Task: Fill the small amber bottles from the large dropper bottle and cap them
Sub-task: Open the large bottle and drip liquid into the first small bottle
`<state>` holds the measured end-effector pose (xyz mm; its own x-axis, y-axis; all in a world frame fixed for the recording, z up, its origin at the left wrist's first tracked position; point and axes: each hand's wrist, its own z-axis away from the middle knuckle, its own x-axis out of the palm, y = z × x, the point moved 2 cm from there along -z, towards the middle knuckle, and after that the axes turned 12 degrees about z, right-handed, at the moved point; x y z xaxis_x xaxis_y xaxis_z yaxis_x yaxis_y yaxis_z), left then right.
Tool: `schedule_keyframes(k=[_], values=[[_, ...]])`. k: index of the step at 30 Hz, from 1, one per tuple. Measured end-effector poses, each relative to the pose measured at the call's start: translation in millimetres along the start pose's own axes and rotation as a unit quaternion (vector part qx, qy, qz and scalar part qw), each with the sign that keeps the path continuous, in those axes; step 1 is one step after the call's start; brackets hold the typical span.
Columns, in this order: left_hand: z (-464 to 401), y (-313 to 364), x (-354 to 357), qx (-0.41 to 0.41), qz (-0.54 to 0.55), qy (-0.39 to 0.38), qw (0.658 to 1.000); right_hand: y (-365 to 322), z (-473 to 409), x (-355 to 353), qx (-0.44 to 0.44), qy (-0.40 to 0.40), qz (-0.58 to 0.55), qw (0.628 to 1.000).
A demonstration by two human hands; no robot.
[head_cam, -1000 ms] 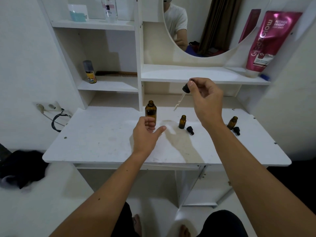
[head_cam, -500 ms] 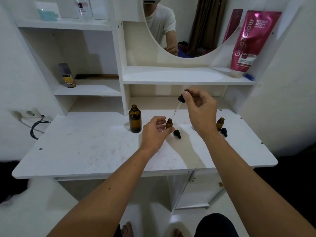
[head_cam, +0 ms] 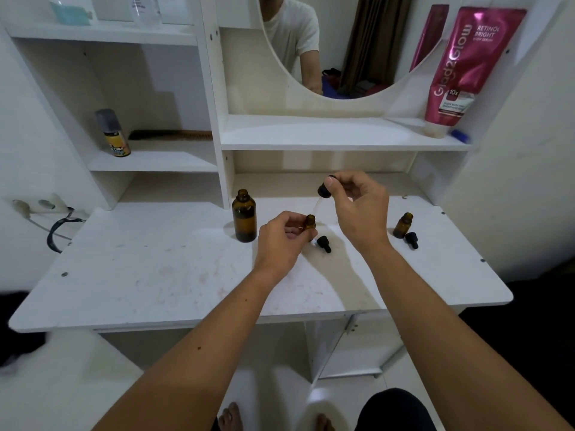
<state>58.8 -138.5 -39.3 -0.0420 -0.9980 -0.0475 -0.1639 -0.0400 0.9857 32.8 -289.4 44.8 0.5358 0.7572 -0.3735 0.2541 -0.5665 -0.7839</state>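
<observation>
The large amber bottle (head_cam: 244, 219) stands uncapped on the white table (head_cam: 149, 269). My left hand (head_cam: 281, 242) is closed around a small amber bottle (head_cam: 310, 222), its open neck showing above my fingers. My right hand (head_cam: 357, 209) pinches the black bulb of the dropper (head_cam: 323, 191); its glass tube slants down to just above that small bottle's mouth. A small black cap (head_cam: 323, 243) lies beside the held bottle. A second small amber bottle (head_cam: 403, 225) stands open at the right with its black cap (head_cam: 412, 239) next to it.
A white shelf unit with a round mirror (head_cam: 336, 45) rises behind the table. A pink serum tube (head_cam: 463, 70) leans on the middle shelf. A spray can (head_cam: 113, 133) and a comb (head_cam: 171, 135) sit on the left shelf. A wall socket with cable (head_cam: 46, 209) is at left.
My left hand went from resting near the large bottle to gripping the small bottle. My right hand lowered the dropper until its tip reached the bottle's mouth.
</observation>
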Motion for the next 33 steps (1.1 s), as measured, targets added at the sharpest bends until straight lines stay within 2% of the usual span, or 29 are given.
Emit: schedule_keyframes(k=[7, 13, 22, 33], values=[[2.4, 2.3, -0.8, 0.01, -0.009, -0.01, 1.0, -6.2, 3.7, 1.7, -0.015, -0.03, 0.008, 0.999], [1.3, 2.5, -0.7, 0.005, -0.011, -0.007, 1.0, -5.4, 5.4, 2.3, -0.019, -0.009, 0.032, 0.999], [3.1, 3.6, -1.1, -0.001, -0.015, -0.013, 1.0, -11.0, 5.8, -2.2, -0.008, -0.017, -0.002, 1.0], [18.8, 7.6, -16.3, -0.001, 0.018, -0.011, 1.0, -33.7, 5.5, -12.6, -0.009, 0.024, -0.021, 0.999]])
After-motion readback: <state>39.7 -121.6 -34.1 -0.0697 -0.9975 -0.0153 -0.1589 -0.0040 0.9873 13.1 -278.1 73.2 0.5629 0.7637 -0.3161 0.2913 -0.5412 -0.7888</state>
